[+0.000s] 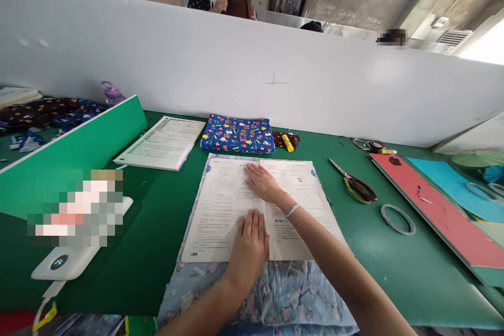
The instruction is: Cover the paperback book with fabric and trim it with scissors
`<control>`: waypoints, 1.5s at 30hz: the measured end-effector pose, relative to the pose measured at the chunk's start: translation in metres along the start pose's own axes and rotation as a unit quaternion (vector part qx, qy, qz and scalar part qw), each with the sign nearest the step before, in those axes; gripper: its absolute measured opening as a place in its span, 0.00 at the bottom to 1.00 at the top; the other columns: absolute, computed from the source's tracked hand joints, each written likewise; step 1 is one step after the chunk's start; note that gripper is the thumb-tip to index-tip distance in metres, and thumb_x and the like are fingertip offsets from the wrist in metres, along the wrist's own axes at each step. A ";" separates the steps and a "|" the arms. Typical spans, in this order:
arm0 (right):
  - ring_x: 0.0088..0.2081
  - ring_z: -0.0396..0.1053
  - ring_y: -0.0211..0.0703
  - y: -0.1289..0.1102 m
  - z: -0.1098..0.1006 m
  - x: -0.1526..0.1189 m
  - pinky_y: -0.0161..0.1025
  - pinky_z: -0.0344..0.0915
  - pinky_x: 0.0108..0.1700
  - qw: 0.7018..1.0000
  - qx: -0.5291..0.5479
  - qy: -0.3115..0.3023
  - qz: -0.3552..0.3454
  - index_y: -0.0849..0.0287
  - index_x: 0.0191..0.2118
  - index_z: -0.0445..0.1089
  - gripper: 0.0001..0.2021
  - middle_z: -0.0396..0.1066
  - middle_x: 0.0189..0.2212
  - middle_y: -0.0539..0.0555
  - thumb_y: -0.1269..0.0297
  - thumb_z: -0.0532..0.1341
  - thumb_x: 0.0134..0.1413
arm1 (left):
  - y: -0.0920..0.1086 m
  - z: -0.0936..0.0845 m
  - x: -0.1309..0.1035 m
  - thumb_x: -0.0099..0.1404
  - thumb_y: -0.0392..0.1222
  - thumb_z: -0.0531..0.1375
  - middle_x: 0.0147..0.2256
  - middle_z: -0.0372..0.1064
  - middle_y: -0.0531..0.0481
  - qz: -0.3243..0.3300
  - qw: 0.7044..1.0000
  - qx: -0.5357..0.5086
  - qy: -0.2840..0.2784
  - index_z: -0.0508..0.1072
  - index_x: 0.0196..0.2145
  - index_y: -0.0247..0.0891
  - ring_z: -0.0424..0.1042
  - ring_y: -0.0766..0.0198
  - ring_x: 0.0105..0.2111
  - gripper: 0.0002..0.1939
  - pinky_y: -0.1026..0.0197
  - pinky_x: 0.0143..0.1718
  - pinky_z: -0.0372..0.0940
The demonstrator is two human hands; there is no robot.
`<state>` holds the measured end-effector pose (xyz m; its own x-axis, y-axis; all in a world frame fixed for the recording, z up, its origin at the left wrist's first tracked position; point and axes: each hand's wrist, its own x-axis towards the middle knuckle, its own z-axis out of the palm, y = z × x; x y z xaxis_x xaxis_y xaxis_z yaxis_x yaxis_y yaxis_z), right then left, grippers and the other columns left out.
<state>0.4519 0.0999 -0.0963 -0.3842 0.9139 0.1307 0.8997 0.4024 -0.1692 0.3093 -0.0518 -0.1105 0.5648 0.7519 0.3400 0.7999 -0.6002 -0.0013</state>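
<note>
An open book (pixel 220 210) with printed pages lies on a light blue patterned sheet (pixel 299 294) that sticks out beyond the book's near edge. My left hand (pixel 252 239) rests flat on the lower part of the left page, beside the fold, fingers stretched out. Farther up, my right hand (pixel 262 182) lies flat across the fold, its fingertips on the left page. A thin band circles my right wrist. Neither hand holds anything.
To the right lie scissors (pixel 354 184), a tape roll (pixel 397 219) and a red board (pixel 433 205). Behind the book are folded blue patterned cloth (pixel 238 134) and a yellow glue stick (pixel 287 143). Left are printed sheets (pixel 163 142), a white power bank (pixel 65 262) and a green divider (pixel 79 142).
</note>
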 end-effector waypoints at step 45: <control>0.49 0.66 0.47 0.016 -0.021 0.046 0.45 0.68 0.45 0.969 -0.143 0.018 0.202 0.62 0.51 0.66 0.13 0.67 0.48 0.59 0.64 0.55 0.64 | 0.026 -0.020 -0.039 0.68 0.42 0.50 0.64 0.54 0.40 0.003 0.999 -0.040 0.025 0.52 0.65 0.28 0.57 0.51 0.62 0.31 0.46 0.58 0.62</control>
<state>0.4533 0.1470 -0.0725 0.0132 0.9892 0.1457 0.9977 -0.0226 0.0632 0.3043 -0.1022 -0.1051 0.5575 0.7346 0.3867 0.7760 -0.6266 0.0716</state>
